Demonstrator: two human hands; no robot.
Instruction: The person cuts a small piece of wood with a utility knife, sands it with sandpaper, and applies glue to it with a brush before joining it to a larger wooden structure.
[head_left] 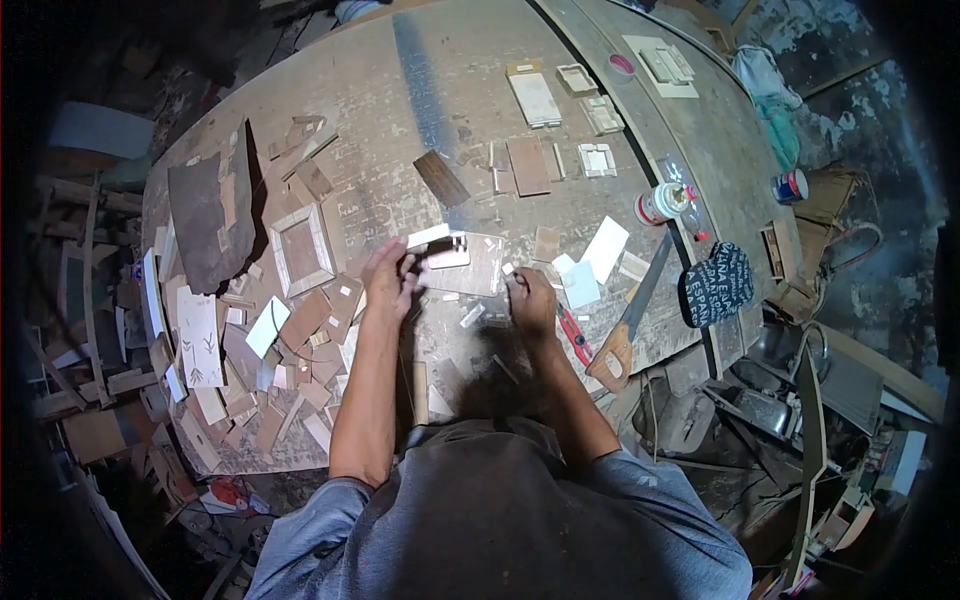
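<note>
My left hand (385,277) is closed on a small pale wooden strip (428,236), its fingers gripping the left end. Just below the strip a thin wooden board (478,278) lies on the worktable, with a pale block (449,258) on it. My right hand (533,298) is at the right edge of the board, fingers pinched around a small whitish piece (508,268). Near my right wrist lie red-handled pliers (575,338) and a handsaw (612,358) with a wooden handle.
Wood offcuts (305,320) and a square frame (301,250) cover the table's left side. White paper pieces (604,251), a white container (658,205) and a dark lettered cap (717,287) lie right. Small wooden assemblies (535,100) stand at the back.
</note>
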